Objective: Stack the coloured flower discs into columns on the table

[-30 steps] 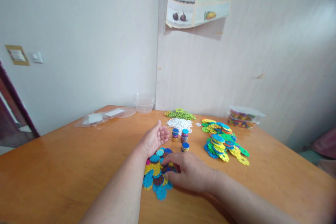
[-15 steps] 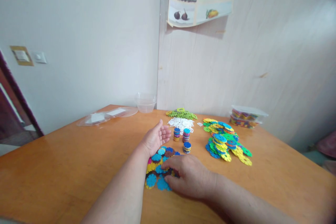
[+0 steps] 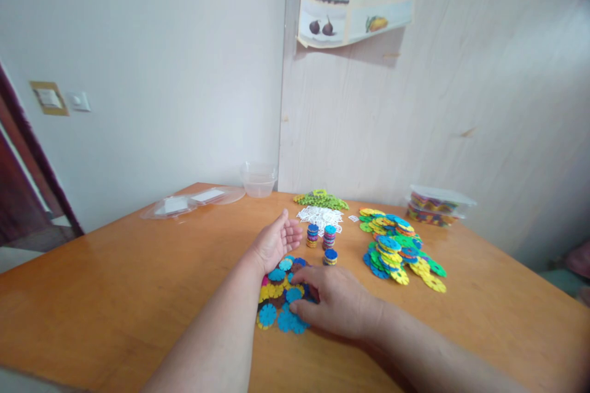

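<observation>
My left hand (image 3: 278,244) is open beside the small stacks, palm facing right and fingers slightly curled, with nothing in it. Below it lies a loose spread of notched plastic discs (image 3: 267,315) in blue, yellow, brown and pink. Over the right side of this spread, my right hand (image 3: 332,301) has its thumb and index finger on either side of a blue disc (image 3: 294,296). Its other fingers are partly hidden. Three small disc stacks stand beyond: one at left (image 3: 312,237), one at right (image 3: 329,237) and a shorter one in front (image 3: 330,258).
White flat pieces (image 3: 319,217) and a green heap (image 3: 322,200) lie farther back. Larger discs (image 3: 391,245) are piled at right, near a lidded clear box (image 3: 437,206). At the back left are a clear tub (image 3: 259,180) and clear lids (image 3: 173,205).
The blue disc has shifted right, between my right thumb and index finger. My left hand stays in place. The whole view has shifted slightly.
</observation>
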The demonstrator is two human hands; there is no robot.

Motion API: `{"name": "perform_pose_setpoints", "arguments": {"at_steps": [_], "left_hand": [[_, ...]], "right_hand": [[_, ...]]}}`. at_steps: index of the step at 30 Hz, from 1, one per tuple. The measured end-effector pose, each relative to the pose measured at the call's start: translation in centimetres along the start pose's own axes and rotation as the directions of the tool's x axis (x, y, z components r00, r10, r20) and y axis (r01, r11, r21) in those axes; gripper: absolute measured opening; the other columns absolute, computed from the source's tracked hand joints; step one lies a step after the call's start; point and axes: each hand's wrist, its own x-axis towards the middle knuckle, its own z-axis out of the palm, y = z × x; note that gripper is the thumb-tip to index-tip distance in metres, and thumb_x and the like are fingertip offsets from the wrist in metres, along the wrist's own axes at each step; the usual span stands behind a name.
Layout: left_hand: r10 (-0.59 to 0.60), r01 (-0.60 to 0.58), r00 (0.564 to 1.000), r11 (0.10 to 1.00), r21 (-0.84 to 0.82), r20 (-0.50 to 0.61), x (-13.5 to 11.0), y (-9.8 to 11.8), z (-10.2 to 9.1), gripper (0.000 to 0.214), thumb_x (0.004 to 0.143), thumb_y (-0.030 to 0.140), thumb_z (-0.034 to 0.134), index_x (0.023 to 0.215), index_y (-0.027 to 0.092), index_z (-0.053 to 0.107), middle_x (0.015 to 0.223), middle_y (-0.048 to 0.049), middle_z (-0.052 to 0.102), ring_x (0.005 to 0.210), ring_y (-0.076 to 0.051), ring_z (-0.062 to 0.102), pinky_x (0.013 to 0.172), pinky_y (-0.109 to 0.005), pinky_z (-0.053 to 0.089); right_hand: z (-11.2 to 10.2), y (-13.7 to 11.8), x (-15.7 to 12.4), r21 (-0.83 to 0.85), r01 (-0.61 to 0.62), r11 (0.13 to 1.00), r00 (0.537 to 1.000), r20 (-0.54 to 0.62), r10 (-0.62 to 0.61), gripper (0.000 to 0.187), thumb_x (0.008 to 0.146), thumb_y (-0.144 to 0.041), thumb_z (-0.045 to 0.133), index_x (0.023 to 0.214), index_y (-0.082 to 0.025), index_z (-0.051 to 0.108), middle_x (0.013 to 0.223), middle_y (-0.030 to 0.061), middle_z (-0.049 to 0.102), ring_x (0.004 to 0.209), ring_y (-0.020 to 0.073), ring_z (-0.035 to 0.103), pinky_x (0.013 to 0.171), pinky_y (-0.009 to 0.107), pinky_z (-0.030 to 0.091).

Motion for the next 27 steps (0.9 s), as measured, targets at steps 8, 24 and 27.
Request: {"name": "perform_pose_setpoints", "arguments": {"at_steps": [8,24,27], "left_hand": [[-0.006,0.006,1.0,1.0,0.012,-0.012,0.2,0.0,0.0,0.046,0.081,0.057,0.06,0.093,0.013,0.063,0.084,-0.0103,0.07,0.079,-0.018,0.068,0.076,-0.03,0.052],[0.008,-0.007,1.0,1.0,0.028,-0.018,-0.4,0.4,0.3,0.044,0.082,0.055,0.06,0.094,0.013,0.064,0.086,-0.011,0.071,0.08,-0.018,0.068,0.078,-0.03,0.053],[0.005,-0.005,1.0,1.0,0.031,-0.017,-0.5,0.4,0.3,0.044,0.082,0.055,0.059,0.095,0.013,0.064,0.085,-0.0108,0.071,0.08,-0.018,0.068,0.077,-0.03,0.053]], "right_hand": [[0.1,0.7,0.3,0.095,-0.05,0.994,0.998,-0.033,0.053,0.027,0.077,-0.033,0.061,0.103,-0.027,0.067,0.07,-0.0041,0.061,0.059,0.0092,0.05,0.051,0.02,0.028],[-3.2,8.0,1.1,0.129,-0.305,0.944,0.927,-0.185,0.325,0.034,0.077,-0.042,0.063,0.105,-0.023,0.07,0.058,-0.0045,0.05,0.053,0.0099,0.045,0.05,0.022,0.026],[-3.4,7.8,1.1,0.126,-0.295,0.947,0.933,-0.178,0.314,0.037,0.077,-0.043,0.064,0.108,-0.024,0.069,0.057,-0.0051,0.049,0.053,0.01,0.045,0.05,0.022,0.026]]}}
